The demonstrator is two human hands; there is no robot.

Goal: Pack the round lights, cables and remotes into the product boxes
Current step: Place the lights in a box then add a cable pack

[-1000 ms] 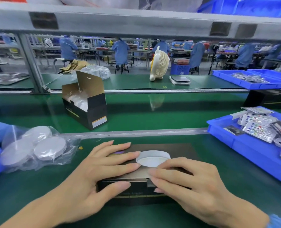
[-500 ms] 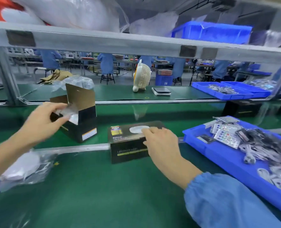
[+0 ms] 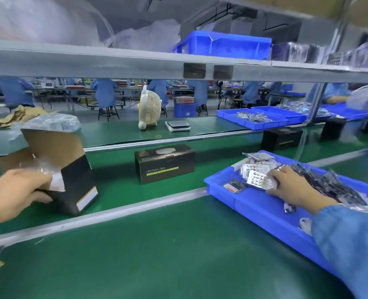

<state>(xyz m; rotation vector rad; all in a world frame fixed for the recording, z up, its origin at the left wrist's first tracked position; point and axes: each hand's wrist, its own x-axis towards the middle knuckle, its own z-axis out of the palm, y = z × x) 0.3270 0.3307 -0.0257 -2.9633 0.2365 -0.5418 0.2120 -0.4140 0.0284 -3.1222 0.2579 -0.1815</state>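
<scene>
Now that the closed product box (image 3: pixel 164 163) has been let go and stands alone on the green conveyor belt (image 3: pixel 118 184), beyond the metal rail, one unit looks finished and the next has begun. Half a second ago the right hand (image 3: pixel 291 186) was on that box; it has since swung to the blue tray (image 3: pixel 262 210) at the table's right edge. Its fingers (image 3: pixel 274 176) lie curled over a silvery bagged remote (image 3: pixel 256 180), the thumb at the bag's near edge, so they seem to be closing on it, though a firm pinch is not plain. Dark bagged cables (image 3: pixel 329 186) lie just beyond the knuckles. The left hand (image 3: pixel 17 190) grips the open product box (image 3: pixel 71 178) at the belt's left end, fingers wrapped round its near side, flap up and clear wrapping showing inside.
</scene>
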